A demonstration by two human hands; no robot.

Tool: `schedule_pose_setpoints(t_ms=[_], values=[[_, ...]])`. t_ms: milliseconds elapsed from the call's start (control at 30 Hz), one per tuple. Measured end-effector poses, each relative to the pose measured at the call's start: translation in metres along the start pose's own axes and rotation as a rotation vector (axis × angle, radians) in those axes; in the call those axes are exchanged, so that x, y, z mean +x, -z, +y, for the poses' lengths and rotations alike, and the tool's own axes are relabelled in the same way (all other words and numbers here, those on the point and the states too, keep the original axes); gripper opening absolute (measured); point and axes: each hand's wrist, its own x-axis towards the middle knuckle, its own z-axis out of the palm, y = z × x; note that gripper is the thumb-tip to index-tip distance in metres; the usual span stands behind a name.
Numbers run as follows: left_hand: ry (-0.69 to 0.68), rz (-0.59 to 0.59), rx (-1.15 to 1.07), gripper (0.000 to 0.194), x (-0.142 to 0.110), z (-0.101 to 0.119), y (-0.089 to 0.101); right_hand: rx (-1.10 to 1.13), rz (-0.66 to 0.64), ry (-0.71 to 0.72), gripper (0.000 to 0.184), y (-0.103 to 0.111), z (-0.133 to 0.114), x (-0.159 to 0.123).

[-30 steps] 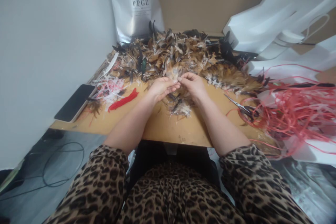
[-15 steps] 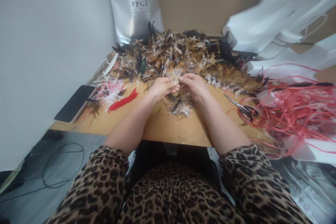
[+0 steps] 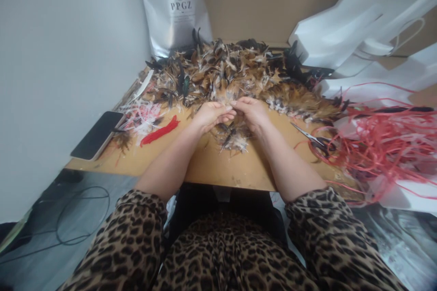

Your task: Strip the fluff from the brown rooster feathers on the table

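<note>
Just on the near side of the feather pile (image 3: pixel 205 66), the left hand (image 3: pixel 212 115) and right hand (image 3: pixel 251 111) narrowly pinch a pale feather tuft (image 3: pixel 223 94). The hands have barely shifted — yet the tuft now blends more into the pile behind it — suggesting fine fingerwork on one piece.

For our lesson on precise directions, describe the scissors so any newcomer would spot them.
On the brown tabletop, look right of the person's right hand. The scissors lie at the left edge of the tangled red strips. Slim, shiny metal blades set them apart from those limp strips.
</note>
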Motion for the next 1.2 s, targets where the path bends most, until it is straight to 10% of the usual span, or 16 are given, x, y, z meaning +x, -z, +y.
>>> schedule_pose_setpoints(t_ms=[533,1200], values=[[-0.052,-0.032,0.361,0.015,-0.001,0.001,-0.004,-0.567,0.018,0.173,0.04,0.001,-0.025,-0.015],[-0.101,0.009,0.424,0.018,-0.002,-0.001,-0.01,-0.435,-0.017,0.24,0.016,0.001,-0.003,-0.003]])
